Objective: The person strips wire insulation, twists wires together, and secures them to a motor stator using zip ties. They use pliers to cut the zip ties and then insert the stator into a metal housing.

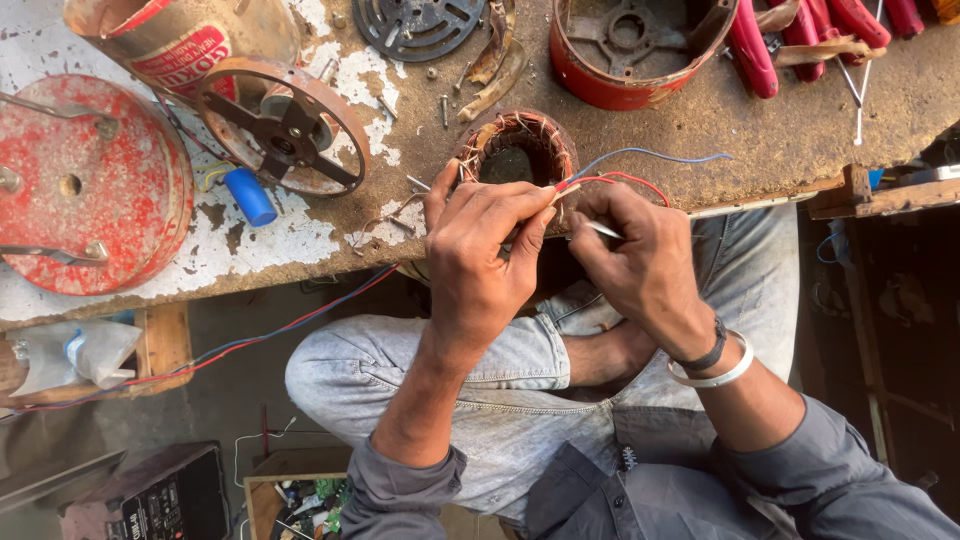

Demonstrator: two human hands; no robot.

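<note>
Both hands' fingers (545, 205) pinch wires (600, 180) beside coil (515, 150).

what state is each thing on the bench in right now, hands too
left hand: pinching wire ends at the coil's edge
right hand: gripping a thin metal tool
stator coil: flat on the bench edge, windings exposed
red and blue wires: loose, trailing from the coil
red housing: open, empty side up
blue capacitor: lying on its side
spoked rotor: removed, lying flat
</note>
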